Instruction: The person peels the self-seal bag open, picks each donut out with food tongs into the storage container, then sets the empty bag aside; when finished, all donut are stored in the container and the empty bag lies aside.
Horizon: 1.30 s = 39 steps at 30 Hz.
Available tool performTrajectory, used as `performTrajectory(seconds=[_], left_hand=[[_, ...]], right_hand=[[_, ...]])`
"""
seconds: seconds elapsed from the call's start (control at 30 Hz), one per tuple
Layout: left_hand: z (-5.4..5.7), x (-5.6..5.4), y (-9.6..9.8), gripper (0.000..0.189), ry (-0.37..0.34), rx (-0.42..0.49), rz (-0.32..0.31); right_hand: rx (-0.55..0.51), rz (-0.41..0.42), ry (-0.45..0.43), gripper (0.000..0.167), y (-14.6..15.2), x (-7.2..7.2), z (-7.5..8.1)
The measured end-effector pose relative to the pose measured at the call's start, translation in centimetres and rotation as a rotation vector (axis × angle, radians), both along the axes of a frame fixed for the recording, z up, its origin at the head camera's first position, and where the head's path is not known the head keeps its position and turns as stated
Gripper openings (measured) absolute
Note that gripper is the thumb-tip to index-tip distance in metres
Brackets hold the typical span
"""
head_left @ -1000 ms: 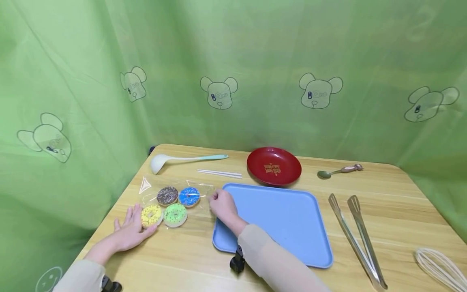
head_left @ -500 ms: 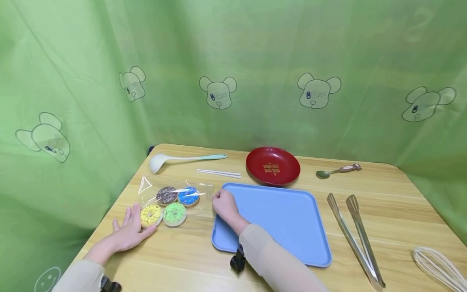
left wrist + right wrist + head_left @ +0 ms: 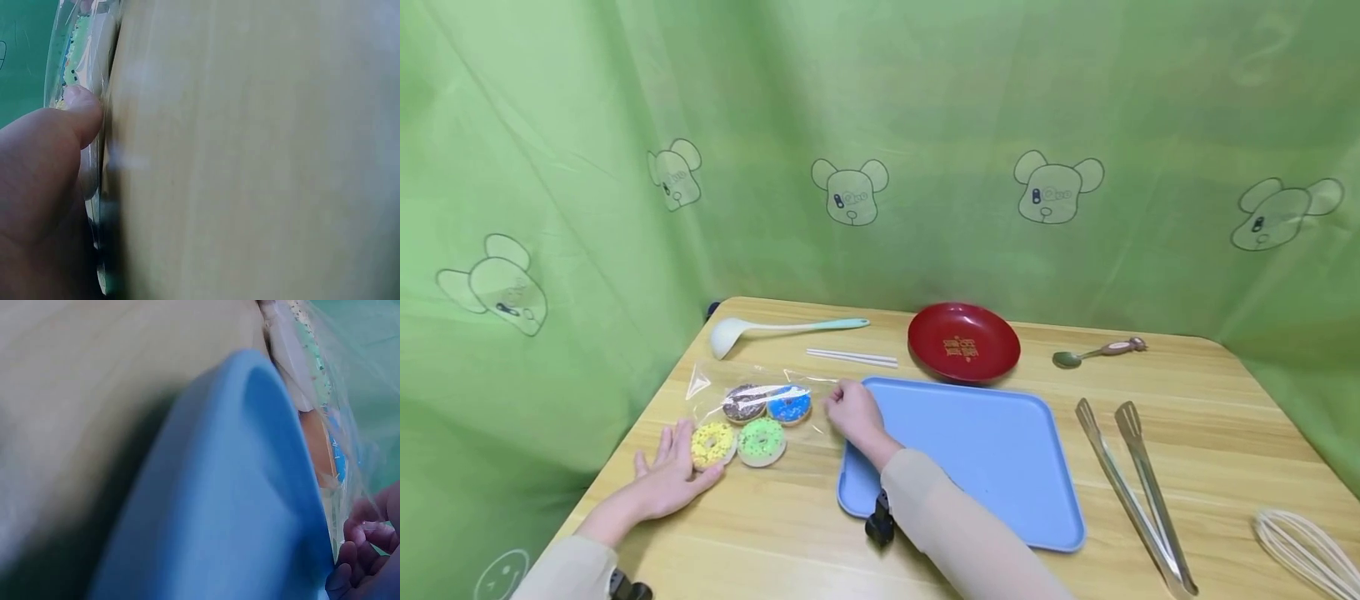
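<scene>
A clear plastic bag [image 3: 811, 429] lies on the left of the table in the head view. Inside it are a yellow donut [image 3: 712, 444], a green donut [image 3: 762, 442], a blue donut [image 3: 789, 405] and a chocolate donut [image 3: 744, 403]. My left hand [image 3: 666, 475] lies with fingers spread along the bag's left side, thumb against the yellow donut's near edge; the left wrist view shows the thumb touching the bag. With curled fingers, my right hand [image 3: 857, 417] pinches the bag's right edge, above the left rim of a blue tray [image 3: 970, 467].
Behind the bag lie a ladle [image 3: 728, 335] and white chopsticks [image 3: 852, 358]. A red plate [image 3: 964, 342] stands behind the tray. To the right are a spoon [image 3: 1097, 352], metal tongs [image 3: 1138, 500] and a whisk [image 3: 1307, 550]. A green curtain [image 3: 925, 100] encloses the table.
My right hand has shifted slightly left and away from me, still pinching the bag's edge. Glare on the film has moved across the chocolate and blue donuts. My left hand stays put.
</scene>
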<state>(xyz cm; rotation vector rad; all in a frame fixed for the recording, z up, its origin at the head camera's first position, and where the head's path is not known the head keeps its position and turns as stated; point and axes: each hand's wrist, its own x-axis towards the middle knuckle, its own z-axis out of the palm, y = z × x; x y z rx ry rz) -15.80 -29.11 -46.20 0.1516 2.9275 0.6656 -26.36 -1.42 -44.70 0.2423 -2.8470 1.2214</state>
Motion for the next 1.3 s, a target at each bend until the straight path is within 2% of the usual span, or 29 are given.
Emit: performTrajectory(seconds=[0.1, 0.33, 0.47, 0.67, 0.87, 0.97, 1.1, 1.23, 1.3], left_hand=[[-0.1, 0.0, 0.0, 0.099, -0.005, 0.004, 0.002], [-0.2, -0.1, 0.0, 0.100, -0.027, 0.006, 0.008], [-0.2, -0.1, 0.0, 0.101, -0.032, -0.005, 0.009], [-0.2, -0.2, 0.0, 0.100, -0.042, 0.003, 0.015], [-0.2, -0.2, 0.0, 0.098, -0.043, 0.013, 0.017], [-0.1, -0.2, 0.2, 0.098, -0.041, 0.007, 0.012], [-0.1, -0.1, 0.4, 0.098, -0.046, 0.007, 0.009], [-0.1, -0.1, 0.3, 0.098, -0.040, 0.006, 0.015], [-0.2, -0.1, 0.2, 0.098, -0.041, 0.004, 0.019]], right_hand=[[-0.020, -0.005, 0.009, 0.017, 0.1, 0.0, -0.1], [-0.172, -0.019, 0.038, 0.019, 0.5, -0.3, -0.3], [-0.205, -0.034, 0.035, 0.021, 0.9, -0.5, -0.4], [-0.288, -0.080, -0.057, 0.014, 1.6, -0.4, -0.3], [-0.427, -0.079, -0.252, 0.013, 2.2, -0.4, 0.1], [-0.422, -0.060, -0.289, 0.010, 2.4, -0.5, 0.4], [-0.398, -0.076, -0.288, 0.013, 2.0, -1.0, 0.7], [-0.313, -0.087, -0.224, 0.020, 1.0, -1.5, 0.8], [-0.233, -0.068, -0.180, 0.021, 0.6, -1.6, 0.9]])
